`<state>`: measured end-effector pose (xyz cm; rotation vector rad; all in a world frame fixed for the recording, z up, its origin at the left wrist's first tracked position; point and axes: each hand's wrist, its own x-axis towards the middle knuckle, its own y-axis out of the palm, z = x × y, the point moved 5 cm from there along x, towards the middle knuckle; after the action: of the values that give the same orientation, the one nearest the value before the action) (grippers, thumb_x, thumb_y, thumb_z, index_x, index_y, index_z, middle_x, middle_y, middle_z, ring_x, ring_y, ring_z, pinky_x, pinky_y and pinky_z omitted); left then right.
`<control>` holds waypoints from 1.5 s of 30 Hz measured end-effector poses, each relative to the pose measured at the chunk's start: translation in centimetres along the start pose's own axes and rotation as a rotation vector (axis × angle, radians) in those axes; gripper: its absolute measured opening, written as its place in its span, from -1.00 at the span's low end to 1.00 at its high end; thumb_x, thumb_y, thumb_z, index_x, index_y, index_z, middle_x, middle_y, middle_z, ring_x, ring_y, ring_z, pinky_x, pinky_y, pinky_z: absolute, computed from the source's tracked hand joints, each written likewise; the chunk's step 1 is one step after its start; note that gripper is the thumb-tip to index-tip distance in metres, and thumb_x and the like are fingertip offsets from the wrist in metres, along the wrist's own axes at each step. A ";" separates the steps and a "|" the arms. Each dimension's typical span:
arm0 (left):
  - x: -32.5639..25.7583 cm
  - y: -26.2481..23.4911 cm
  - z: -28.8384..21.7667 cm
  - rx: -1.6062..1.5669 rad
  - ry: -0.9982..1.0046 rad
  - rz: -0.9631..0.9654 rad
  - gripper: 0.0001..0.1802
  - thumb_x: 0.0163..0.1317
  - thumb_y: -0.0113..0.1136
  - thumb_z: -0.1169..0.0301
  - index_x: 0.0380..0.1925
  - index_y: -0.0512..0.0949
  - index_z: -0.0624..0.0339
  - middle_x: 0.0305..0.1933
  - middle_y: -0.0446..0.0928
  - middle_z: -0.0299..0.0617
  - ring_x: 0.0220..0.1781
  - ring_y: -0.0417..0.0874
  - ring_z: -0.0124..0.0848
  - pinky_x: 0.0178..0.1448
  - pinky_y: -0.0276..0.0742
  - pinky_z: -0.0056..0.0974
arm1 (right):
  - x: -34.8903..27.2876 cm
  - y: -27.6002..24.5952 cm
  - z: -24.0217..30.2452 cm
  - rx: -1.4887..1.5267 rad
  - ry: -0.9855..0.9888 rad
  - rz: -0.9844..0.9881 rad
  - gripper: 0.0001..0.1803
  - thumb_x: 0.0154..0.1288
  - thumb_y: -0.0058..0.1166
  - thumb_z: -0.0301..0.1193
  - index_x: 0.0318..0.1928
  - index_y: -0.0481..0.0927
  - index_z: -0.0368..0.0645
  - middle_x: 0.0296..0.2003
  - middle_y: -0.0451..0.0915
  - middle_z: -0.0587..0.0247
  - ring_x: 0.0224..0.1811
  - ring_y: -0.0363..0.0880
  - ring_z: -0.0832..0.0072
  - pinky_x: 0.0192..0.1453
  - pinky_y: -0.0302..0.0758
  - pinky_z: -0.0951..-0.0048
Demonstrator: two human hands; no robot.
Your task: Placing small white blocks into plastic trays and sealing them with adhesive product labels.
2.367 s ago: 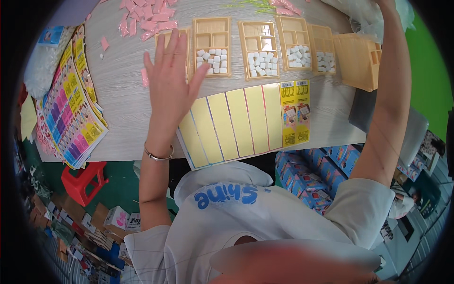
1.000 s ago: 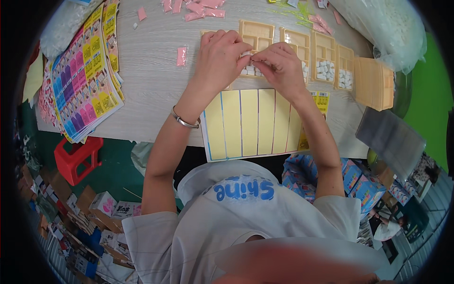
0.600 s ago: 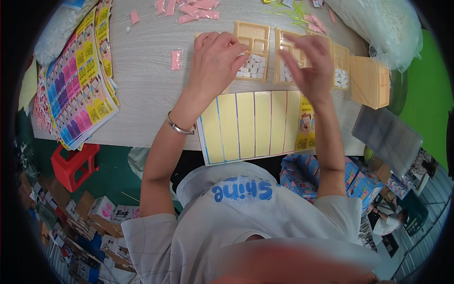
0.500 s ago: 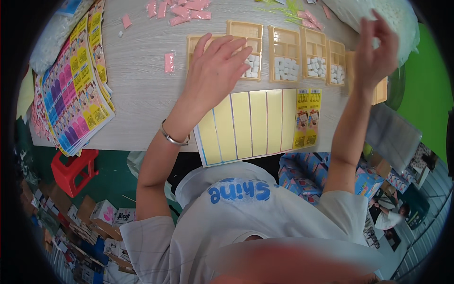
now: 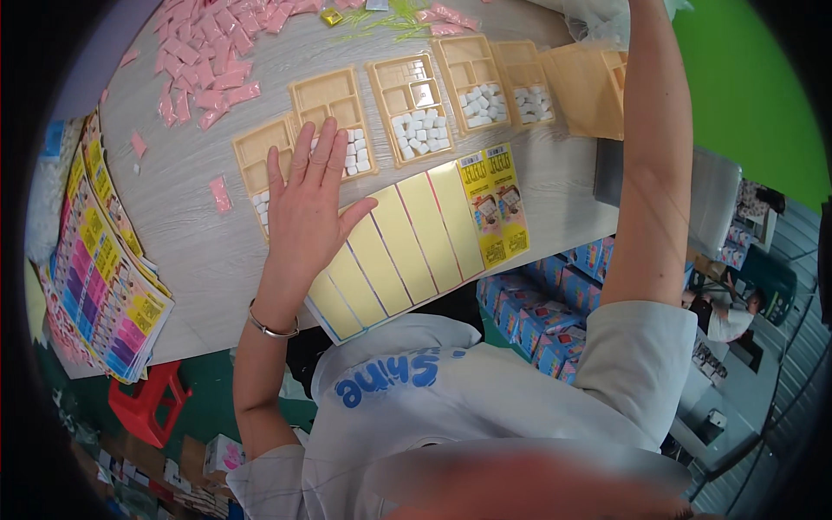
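My left hand (image 5: 308, 204) lies palm down with its fingers spread over two beige compartment trays, the leftmost tray (image 5: 260, 146) and the tray beside it (image 5: 322, 89). Beneath the palm, part of their white pieces is hidden. To the right stand a third tray (image 5: 399, 76), a fourth tray (image 5: 462, 49) and a narrower-looking fifth tray (image 5: 520, 59), each with small white block-like pieces in its near compartment. My right arm (image 5: 656, 165) stretches to the top edge beside a clear plastic bag (image 5: 589, 19); its hand is outside the picture.
A yellow striped card sheet (image 5: 403, 247) lies nearest me. Pink sachets (image 5: 204, 61) are heaped at the far left, with green thin sticks (image 5: 394, 22) beside them. Printed sheets (image 5: 108, 277) lie at left. More beige trays (image 5: 582, 91) sit at right. Below stands a red stool (image 5: 152, 407).
My right hand has reached farther away, past the top edge. My left hand has flattened, its fingers straighter, over the left trays. The whole view has turned and shifted.
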<state>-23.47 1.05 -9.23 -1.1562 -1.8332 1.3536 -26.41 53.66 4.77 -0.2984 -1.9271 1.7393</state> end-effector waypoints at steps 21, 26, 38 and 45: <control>3.9 -1.6 -6.1 -0.286 0.143 -0.410 -0.71 0.21 0.38 0.31 -0.07 0.69 0.07 -0.03 0.61 -0.30 0.14 0.56 -0.28 0.45 0.26 0.08 | -19.9 -3.3 12.5 1.105 -0.014 -0.111 -0.80 0.36 0.28 -0.62 -0.03 0.76 -0.21 -0.22 0.76 0.35 -0.19 0.70 0.66 -0.05 0.65 0.57; 8.4 0.4 -10.8 -0.171 0.071 -0.489 -0.83 0.19 0.35 0.27 -0.28 0.69 0.07 -0.17 0.56 -0.28 0.05 0.57 -0.30 0.41 0.25 0.11 | -25.9 6.3 14.0 0.990 0.040 0.038 -0.78 0.26 0.38 -0.62 -0.08 0.75 -0.23 -0.22 0.75 0.30 -0.24 0.71 0.59 -0.12 0.67 0.54; 9.8 1.0 -10.7 -0.159 0.048 -0.555 -0.90 0.14 0.35 0.29 -0.39 0.68 0.02 -0.28 0.55 -0.33 -0.04 0.57 -0.34 0.43 0.22 0.10 | -25.9 5.2 13.9 0.581 -0.413 -0.038 -0.76 0.20 0.33 -0.61 -0.10 0.75 -0.14 -0.22 0.73 0.17 -0.26 0.67 0.28 -0.15 0.62 0.33; 11.4 2.0 -11.1 -0.091 0.135 -0.568 -0.92 0.16 0.31 0.32 -0.42 0.65 0.02 -0.27 0.56 -0.35 -0.07 0.58 -0.35 0.45 0.23 0.10 | -26.3 4.4 11.4 0.827 -0.062 -0.103 -0.75 0.23 0.35 -0.62 -0.07 0.75 -0.18 -0.25 0.72 0.37 -0.28 0.59 0.62 -0.14 0.55 0.54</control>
<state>-18.77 16.37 -8.09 -0.6660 -1.9376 0.8545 -10.96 31.63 -5.99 0.1569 -1.0813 2.2989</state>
